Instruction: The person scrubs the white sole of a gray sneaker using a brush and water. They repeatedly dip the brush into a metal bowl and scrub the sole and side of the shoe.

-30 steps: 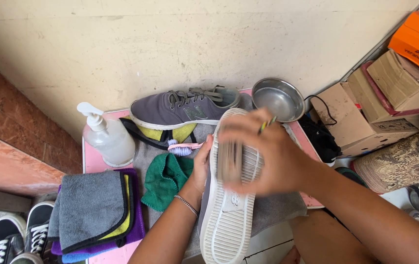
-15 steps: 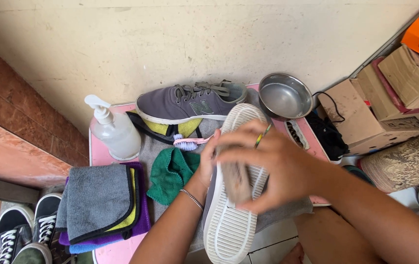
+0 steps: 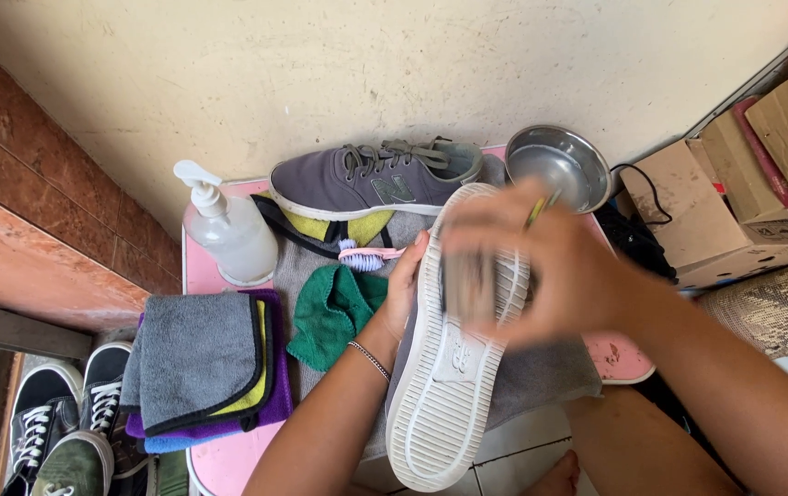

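Fingers of right hand (image 3: 541,266), blurred, closed narrow on a brush handle over the upturned white sole (image 3: 453,367); left hand (image 3: 405,289) grips the shoe's edge. Step judged: scrubbing the sole; next stroke needs a steady brace. Left of the fingers: pink toothbrush (image 3: 366,256), green cloth (image 3: 331,312), clear pump bottle (image 3: 228,234). Right: plain brown cardboard boxes (image 3: 715,202).

Bowl (image 3: 561,163), bottle (image 3: 228,234) flanking shoe (image 3: 371,179)
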